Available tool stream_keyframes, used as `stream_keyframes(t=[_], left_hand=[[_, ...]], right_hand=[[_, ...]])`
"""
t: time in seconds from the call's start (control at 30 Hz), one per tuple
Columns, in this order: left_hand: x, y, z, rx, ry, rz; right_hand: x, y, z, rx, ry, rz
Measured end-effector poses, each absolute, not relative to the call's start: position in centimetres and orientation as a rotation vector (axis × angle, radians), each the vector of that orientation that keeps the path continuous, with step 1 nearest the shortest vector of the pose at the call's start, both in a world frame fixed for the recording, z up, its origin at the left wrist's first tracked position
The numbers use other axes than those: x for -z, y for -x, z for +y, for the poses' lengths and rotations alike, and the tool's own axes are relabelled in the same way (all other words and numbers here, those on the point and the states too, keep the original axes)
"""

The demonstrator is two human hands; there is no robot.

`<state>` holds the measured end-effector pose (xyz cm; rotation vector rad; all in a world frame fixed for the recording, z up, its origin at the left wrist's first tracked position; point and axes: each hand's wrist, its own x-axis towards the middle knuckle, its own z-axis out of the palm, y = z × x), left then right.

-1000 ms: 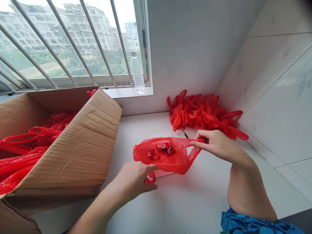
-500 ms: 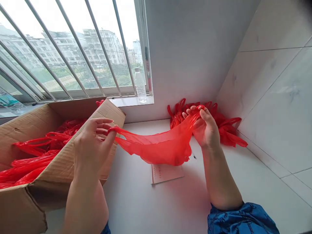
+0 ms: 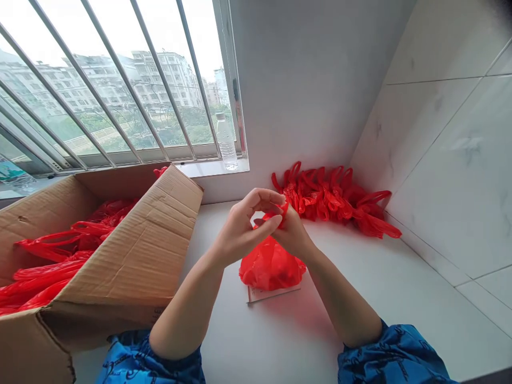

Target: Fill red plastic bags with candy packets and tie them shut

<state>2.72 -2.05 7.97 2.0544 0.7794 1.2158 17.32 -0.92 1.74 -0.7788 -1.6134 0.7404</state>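
A thin red plastic bag [image 3: 272, 265] hangs bunched from my two hands, its body drooping over a small booklet [image 3: 272, 294] on the white surface. My left hand [image 3: 250, 226] curls round the bag's gathered top, thumb and fingers bent close to the other hand. Beside it, my right hand [image 3: 295, 232] is closed on the same gathered part; most of its fingers are hidden behind the left hand and the red plastic.
A cardboard box [image 3: 136, 250] of red plastic bags [image 3: 80, 245] stands at the left. Several bunched red bags [image 3: 332, 197] lie along the wall at the back right. On the sill of the barred window is a clear bottle [image 3: 227, 143].
My hands have come together at the middle. The bag, stretched sideways between them before, is now folded up and hanging below both hands. The view has shifted slightly.
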Motion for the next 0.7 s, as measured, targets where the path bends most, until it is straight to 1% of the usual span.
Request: stream_keyframes(t=[0.1, 0.13, 0.23, 0.33, 0.43, 0.53, 0.63, 0.7], left_hand=[[-5.4, -2.9, -2.3, -1.388, -2.033, 0.921], [-4.3, -2.9, -2.3, -1.366, -1.991, 0.962], [-1.6, -2.9, -2.1, -1.103, -1.855, 0.986], [-0.8, -2.3, -1.4, -1.038, -1.666, 0.878], [-1.2, -0.9, -0.2, -0.985, -1.317, 0.674], [-1.4, 0.5, 0.9, -0.895, -1.025, 0.556], [-1.3, 1.2, 1.1, -0.887, -0.971, 0.586], [-1.4, 1.4, 0.9, -0.931, -1.038, 0.665]], right_hand=[[-1.7, -17.4, -0.4, -0.920, 0.721, -1.392], [-1.7, -17.5, -0.3, -1.011, 0.710, -1.326], [-1.6, -17.7, 0.0, -1.181, 0.689, -1.187], [-1.4, -17.7, 0.3, -1.159, 0.710, -1.148], [-1.2, -17.6, 0.4, -1.163, 0.757, -1.162], [-1.0, -17.5, 0.3, -1.161, 0.704, -1.232], [-1.1, -17.6, -0.1, -1.145, 0.622, -1.489], [-1.1, -17.8, -0.4, -1.034, 0.647, -1.725]])
